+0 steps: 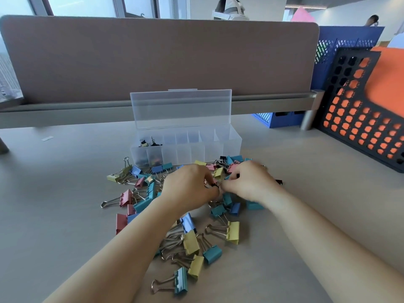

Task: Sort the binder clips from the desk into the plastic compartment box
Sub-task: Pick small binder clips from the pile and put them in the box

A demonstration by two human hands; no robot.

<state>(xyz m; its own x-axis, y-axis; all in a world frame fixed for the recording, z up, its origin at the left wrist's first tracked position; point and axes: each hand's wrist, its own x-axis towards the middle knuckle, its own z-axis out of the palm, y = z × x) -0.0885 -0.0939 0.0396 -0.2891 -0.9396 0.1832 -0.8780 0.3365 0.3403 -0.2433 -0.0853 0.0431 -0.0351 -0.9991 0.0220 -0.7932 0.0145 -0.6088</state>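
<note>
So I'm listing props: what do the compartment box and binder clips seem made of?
Compartment box: translucent, frosted-looking plastic; clips inside show through its wall. Binder clips: probably painted sheet metal, matte pastel bodies, with shiny wire handles that glint silver.

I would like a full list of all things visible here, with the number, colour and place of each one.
binder clips: many; teal, yellow, pink, blue, a few black; loose pile on the desk, in front of the box
plastic compartment box: one; clear, lid open; behind the pile; small clips in its two leftmost compartments
desk: one; pale grey
divider panel: one; brownish; back edge of the desk
black file rack: one; perforated; right side
orange folder: one; inside that rack
blue file rack: one; behind the black one
paper slip: one; white; left on the desk
left hand: over the pile, pinches a small black clip
right hand: over the pile, fingers curled; what it holds is hidden
</note>
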